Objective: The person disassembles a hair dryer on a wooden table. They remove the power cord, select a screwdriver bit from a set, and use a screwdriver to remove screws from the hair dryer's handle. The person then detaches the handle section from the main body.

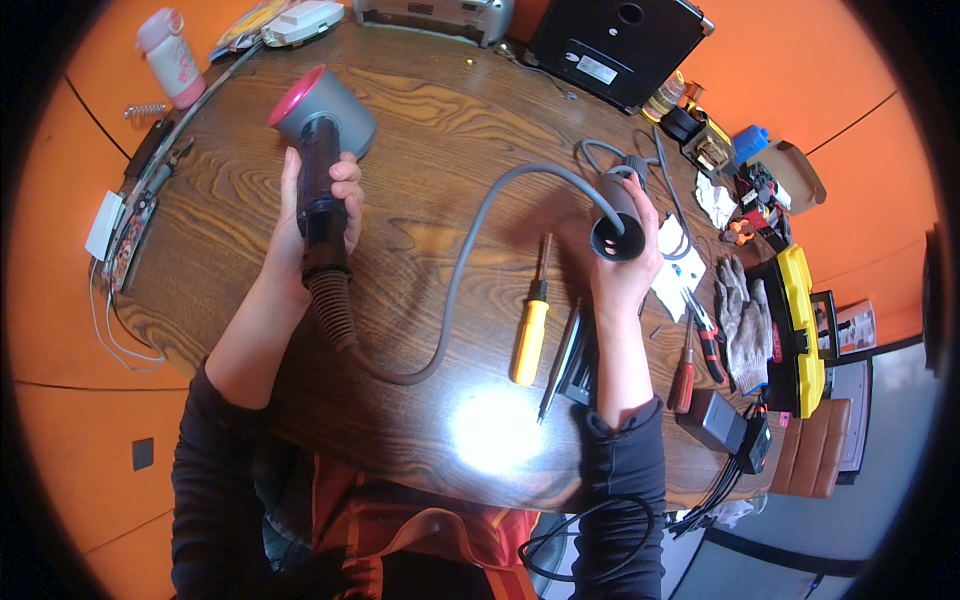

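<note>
My left hand [348, 205] is closed around the dark inner handle of a hair dryer [350, 115], whose grey head has a pink rim and points up and left. A ribbed strain relief at the handle's lower end leads into a grey cord [460, 265] that loops across the table. My right hand [630, 250] grips a grey hollow tube [612, 205], its open end facing me; the cord runs into that opening. Between my forearms lie a yellow-handled screwdriver [531, 340] and a thin dark rod-like tool [561, 355].
On the right lie a red-handled screwdriver [685, 380], pliers [707, 335], work gloves [745, 330], a yellow-and-black toolbox [800, 330] and a dark box-shaped adapter [712, 420]. A black case [620, 45] stands at the back. A pink-and-white bottle [170, 60] is at far left.
</note>
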Motion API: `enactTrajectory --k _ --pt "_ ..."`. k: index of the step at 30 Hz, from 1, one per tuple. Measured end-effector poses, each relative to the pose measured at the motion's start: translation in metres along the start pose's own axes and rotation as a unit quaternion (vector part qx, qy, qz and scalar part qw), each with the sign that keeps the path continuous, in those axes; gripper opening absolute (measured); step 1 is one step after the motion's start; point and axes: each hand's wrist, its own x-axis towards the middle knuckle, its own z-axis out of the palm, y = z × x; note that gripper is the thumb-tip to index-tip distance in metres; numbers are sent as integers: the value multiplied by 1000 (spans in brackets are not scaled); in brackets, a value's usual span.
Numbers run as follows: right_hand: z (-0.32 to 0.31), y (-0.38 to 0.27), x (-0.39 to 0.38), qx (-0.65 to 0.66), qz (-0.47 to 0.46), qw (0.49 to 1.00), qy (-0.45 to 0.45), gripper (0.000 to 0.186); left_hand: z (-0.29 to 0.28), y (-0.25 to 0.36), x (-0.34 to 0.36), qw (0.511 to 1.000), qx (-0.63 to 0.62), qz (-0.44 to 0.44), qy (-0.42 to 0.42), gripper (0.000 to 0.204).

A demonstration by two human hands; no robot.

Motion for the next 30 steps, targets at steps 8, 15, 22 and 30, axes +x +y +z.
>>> enactTrajectory --k 8,15,22,30 --pt "0 7 -3 -8 -9 1000 -7 51 -3 2 4 1000 4 -11 -4 49" --pt "6 12 -4 -42 -16 998 -52 49 -2 -3 3 999 41 15 8 49" --pt "3 6 -1 -89 -17 992 -89 62 9 -11 0 991 100 65 64 47" --pt "-19 -105 -19 91 -52 982 -155 30 10 -13 0 982 164 72 65 42"
